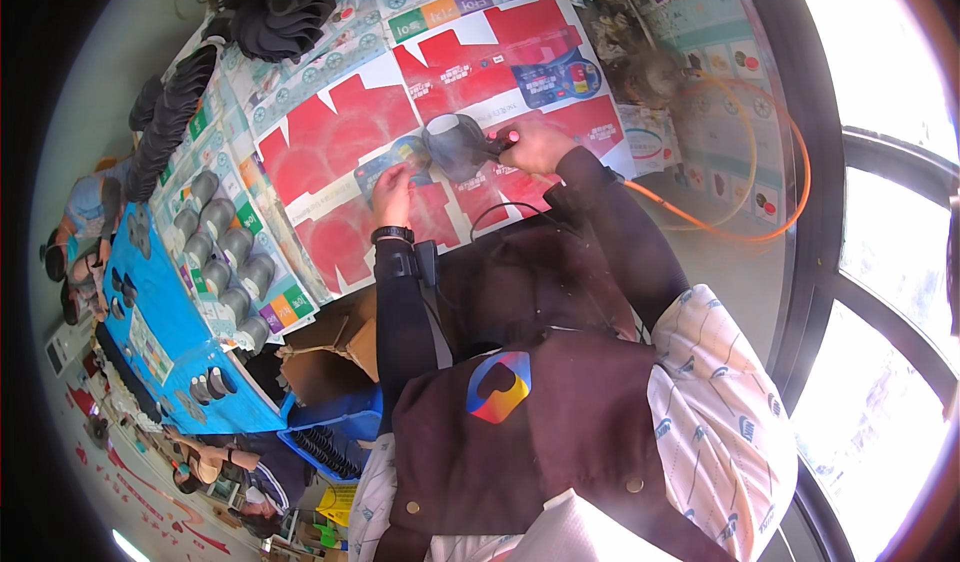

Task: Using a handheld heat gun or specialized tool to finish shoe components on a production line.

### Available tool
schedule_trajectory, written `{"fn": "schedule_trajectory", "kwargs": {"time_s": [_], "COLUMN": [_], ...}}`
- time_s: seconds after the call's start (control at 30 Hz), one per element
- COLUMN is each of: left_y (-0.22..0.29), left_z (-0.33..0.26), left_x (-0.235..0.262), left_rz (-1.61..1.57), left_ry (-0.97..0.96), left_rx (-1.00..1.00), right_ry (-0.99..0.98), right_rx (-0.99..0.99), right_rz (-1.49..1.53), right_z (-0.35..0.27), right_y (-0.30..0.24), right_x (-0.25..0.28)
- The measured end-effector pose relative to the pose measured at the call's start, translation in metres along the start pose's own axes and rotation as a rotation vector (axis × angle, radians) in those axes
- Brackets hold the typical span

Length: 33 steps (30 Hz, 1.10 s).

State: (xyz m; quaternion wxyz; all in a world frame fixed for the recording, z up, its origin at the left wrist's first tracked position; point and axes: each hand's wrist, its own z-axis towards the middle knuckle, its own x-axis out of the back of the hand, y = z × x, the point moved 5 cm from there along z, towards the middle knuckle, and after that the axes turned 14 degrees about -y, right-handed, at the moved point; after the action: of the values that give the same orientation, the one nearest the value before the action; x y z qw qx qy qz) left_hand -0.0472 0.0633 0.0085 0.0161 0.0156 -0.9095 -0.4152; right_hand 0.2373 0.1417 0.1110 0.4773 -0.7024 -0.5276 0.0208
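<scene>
A dark grey, cup-shaped piece [455, 146], rounded like the heel of an insole, is between my hands over a red-and-white printed sheet. My right hand [540, 148] is closed around a dark hand tool [497, 143] with a red end, right beside the grey piece. An orange hose [690, 217] runs up to my right wrist. Left of the grey piece, my left hand [393, 198] has its fingertips pinched together near a blue patch; what they hold is too small to make out.
Stacked dark insoles [285, 12] lie at the far left of the table, with more along its edge. Several grey cupped pieces [237, 245] sit on a sheet to the left. Beyond are a blue-covered table [160, 307], a cardboard box [325, 362] and other people. A window stands at right.
</scene>
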Motion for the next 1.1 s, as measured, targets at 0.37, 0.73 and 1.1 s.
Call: {"fn": "schedule_trajectory", "kwargs": {"time_s": [0.37,0.73,1.1], "left_y": [0.024,0.042,-0.226], "left_z": [0.042,-0.075,-0.209], "left_x": [-0.02,0.014,0.333], "left_rz": [0.555,-0.055,-0.954], "left_ry": [0.003,-0.081,0.866], "left_rx": [-0.083,-0.403,-0.567], "right_ry": [0.175,0.173,-0.01], "right_rx": [-0.033,-0.065,0.048], "right_rz": [0.596,0.708,0.644], "right_z": [-0.037,-0.103,-0.051], "right_y": [0.042,0.063,0.006], "right_x": [0.016,0.015,0.016]}}
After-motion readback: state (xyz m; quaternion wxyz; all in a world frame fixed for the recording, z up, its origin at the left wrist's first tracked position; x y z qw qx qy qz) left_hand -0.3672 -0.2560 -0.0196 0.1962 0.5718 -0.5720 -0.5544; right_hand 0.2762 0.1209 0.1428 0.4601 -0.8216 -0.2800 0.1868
